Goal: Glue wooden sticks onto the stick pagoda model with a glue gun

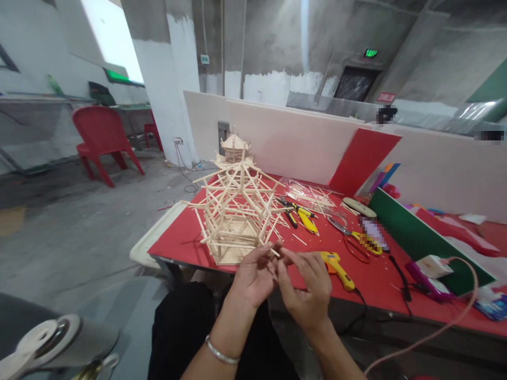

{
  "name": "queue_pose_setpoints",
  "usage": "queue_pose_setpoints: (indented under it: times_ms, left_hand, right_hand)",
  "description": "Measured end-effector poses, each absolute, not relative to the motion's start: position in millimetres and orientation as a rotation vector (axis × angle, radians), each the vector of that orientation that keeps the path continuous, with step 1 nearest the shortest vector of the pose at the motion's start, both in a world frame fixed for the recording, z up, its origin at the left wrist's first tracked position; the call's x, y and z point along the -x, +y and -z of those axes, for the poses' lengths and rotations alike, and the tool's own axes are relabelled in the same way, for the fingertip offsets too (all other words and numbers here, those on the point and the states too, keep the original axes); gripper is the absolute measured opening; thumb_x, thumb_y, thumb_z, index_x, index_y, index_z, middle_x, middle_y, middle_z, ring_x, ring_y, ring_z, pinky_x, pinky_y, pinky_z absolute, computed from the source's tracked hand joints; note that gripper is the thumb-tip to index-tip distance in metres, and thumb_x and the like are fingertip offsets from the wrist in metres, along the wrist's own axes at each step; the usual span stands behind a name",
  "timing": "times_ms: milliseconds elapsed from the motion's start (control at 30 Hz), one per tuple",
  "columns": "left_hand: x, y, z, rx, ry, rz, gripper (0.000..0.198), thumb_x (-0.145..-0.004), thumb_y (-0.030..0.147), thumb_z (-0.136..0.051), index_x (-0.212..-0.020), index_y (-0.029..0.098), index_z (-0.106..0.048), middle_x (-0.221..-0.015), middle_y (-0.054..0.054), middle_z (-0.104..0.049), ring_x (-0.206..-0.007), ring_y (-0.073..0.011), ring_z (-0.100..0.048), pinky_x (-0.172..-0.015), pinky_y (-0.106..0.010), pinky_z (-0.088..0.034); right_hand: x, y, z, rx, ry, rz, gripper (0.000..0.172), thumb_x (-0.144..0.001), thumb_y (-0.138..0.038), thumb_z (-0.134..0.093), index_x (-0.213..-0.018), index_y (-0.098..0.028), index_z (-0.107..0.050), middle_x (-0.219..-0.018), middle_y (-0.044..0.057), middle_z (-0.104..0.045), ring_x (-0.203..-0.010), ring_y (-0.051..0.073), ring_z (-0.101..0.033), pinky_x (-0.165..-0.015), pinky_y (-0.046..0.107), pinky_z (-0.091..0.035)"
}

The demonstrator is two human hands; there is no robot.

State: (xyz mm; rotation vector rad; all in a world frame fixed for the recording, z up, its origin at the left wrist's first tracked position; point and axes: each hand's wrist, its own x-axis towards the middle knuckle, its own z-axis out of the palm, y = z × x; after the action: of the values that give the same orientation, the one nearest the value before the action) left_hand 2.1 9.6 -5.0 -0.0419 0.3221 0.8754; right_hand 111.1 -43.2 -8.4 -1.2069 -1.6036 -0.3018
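Bangle (222, 352), bottom centre, on left wrist | left hand (253, 277), below centre: grip pinches a stick (275, 253), near the model's (237, 232) lower right | right hand (309, 279): fingertips at its tip, pinching or not I can't tell | thin piece, so light, steady fingers look best

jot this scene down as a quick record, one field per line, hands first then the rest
left hand: palm upward, fingers curled
right hand: fingertips close to the left's
between them: short pale stick; whose grip bears it is unclear
nearest model: open wooden lattice just beyond the hands, at the table's near edge
behind it: second wooden model with tiered roofs
tools: yellow glue gun, scissors
surface: red tabletop
floor: red chair, off to the left
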Motion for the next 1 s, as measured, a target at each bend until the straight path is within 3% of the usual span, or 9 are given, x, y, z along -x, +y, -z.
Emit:
queue_pose_setpoints:
  times_ms: [300,533,700,1000]
  left_hand:
    - [-0.3,9.5,3.2,0.043,0.33,-0.843,0.011,-0.077,0.007,-0.056,-0.081,0.005,-0.066,-0.076,-0.011,-0.069,-0.07,-0.017,-0.066,-0.066,-0.027,-0.054]
    - [-0.4,11.4,7.5,0.06,0.312,-0.829,0.014,-0.078,0.007,-0.056,-0.086,0.003,-0.068,-0.064,-0.006,-0.064,-0.054,-0.009,-0.059,-0.06,-0.019,-0.052]
    - [0.4,10.5,10.0,0.076,0.289,-0.875,0.009,-0.075,0.008,-0.059,-0.076,0.006,-0.068,-0.08,-0.011,-0.07,-0.066,-0.0121,-0.064,-0.066,-0.022,-0.053]
    - [2.0,10.3,11.0,0.078,0.273,-0.871,0.012,-0.076,0.013,-0.058,-0.077,0.006,-0.068,-0.078,-0.011,-0.07,-0.069,-0.0142,-0.065,-0.064,-0.023,-0.053]
  right_hand:
    - [-109.4,-41.0,7.0,1.188,-1.587,0.279,0.032,-0.075,-0.015,-0.068,-0.106,-0.02,-0.064,-0.085,0.005,-0.068,-0.076,0.018,-0.058,-0.071,0.035,-0.047]
    - [-108.2,-39.2,5.1,1.211,-1.583,0.282,0.019,-0.08,-0.016,-0.064,-0.097,-0.02,-0.068,-0.08,0.003,-0.068,-0.073,0.015,-0.06,-0.071,0.032,-0.047]
    - [-108.3,-40.1,5.4,1.21,-1.585,0.287,0.017,-0.08,-0.015,-0.065,-0.096,-0.02,-0.068,-0.08,0.004,-0.068,-0.073,0.016,-0.059,-0.072,0.033,-0.047]
    - [-108.1,-40.2,5.6,1.215,-1.583,0.299,0.018,-0.08,-0.016,-0.064,-0.097,-0.02,-0.068,-0.079,0.003,-0.068,-0.072,0.015,-0.06,-0.07,0.032,-0.048]
